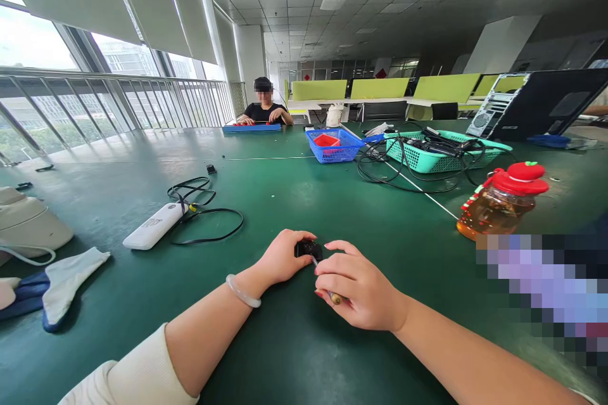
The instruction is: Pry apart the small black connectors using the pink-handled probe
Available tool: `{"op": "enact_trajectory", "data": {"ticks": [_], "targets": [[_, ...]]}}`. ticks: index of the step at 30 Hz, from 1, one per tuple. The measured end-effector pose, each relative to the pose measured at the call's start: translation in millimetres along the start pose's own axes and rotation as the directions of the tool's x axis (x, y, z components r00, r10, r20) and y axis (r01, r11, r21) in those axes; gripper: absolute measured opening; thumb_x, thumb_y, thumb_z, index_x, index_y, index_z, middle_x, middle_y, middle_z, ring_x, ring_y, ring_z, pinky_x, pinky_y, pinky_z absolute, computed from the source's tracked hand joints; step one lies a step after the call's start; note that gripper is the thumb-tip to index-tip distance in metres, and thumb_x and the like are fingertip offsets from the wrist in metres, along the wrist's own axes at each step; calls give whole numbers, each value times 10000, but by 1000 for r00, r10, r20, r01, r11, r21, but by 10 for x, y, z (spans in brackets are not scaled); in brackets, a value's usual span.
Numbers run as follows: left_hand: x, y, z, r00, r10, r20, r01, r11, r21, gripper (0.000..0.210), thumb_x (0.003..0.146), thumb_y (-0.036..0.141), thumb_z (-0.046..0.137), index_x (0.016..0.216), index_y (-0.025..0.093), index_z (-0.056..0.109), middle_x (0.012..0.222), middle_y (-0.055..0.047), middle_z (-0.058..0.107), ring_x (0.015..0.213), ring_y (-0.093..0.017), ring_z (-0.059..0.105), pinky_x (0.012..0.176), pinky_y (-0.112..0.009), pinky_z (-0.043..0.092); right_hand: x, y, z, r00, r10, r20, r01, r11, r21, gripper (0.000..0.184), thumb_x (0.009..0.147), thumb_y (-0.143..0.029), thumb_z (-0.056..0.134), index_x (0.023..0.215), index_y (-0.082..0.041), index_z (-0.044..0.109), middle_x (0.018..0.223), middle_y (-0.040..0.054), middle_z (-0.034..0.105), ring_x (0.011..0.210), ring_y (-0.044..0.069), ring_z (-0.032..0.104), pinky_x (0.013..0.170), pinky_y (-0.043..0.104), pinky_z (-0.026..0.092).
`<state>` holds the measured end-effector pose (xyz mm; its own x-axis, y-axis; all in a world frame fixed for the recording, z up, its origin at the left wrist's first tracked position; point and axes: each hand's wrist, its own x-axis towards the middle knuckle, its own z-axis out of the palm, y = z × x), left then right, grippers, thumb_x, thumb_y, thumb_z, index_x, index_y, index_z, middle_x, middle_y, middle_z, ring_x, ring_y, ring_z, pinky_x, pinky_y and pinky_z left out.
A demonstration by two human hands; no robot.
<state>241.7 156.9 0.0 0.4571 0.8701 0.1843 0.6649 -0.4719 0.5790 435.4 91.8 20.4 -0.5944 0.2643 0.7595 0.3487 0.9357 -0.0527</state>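
My left hand, with a pale bangle at its wrist, is closed on a small black block-like object and steadies it at the table top. Between the fingers of my right hand sits a slim screwdriver-like tool with a rounded, yellowish-brown end. Its thin shaft points at the black object and appears to touch its near side. My fingers cover most of the tool, so its exact kind is unclear.
On the green table, a white power bank with a black cable lies left. A blue basket, a green basket of cables and a red-lidded bottle stand beyond my right hand. Another person sits across.
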Motion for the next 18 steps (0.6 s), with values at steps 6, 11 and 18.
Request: {"op": "enact_trajectory", "data": {"ticks": [6, 11, 18], "targets": [[-2, -10, 19, 999, 35, -7, -35, 999, 19, 374, 759, 220, 667, 1132, 252, 665, 1116, -26, 705, 1076, -238, 593, 971, -383, 465, -13, -19, 18, 998, -41, 52, 43, 998, -44, 105, 908, -145, 513, 883, -222, 580, 807, 1, 652, 702, 128, 572, 993, 434, 439], [-2, -22, 23, 999, 46, -1, -46, 999, 20, 371, 759, 224, 657, 1129, 253, 661, 1105, -23, 705, 1056, -234, 600, 950, -376, 473, -40, -13, 40, 991, -73, 110, 82, 993, -80, 120, 880, -120, 518, 885, -213, 594, 818, 5, 644, 704, 133, 556, 1011, 442, 425], [4, -16, 26, 999, 49, -5, -49, 998, 27, 400, 766, 218, 640, 1166, 244, 643, 1137, -26, 699, 1080, -238, 594, 968, -381, 466, -17, -32, 18, 981, -126, 148, 146, 980, -135, 78, 874, -155, 559, 892, -210, 611, 824, 14, 637, 807, 161, 589, 1040, 428, 424]]}}
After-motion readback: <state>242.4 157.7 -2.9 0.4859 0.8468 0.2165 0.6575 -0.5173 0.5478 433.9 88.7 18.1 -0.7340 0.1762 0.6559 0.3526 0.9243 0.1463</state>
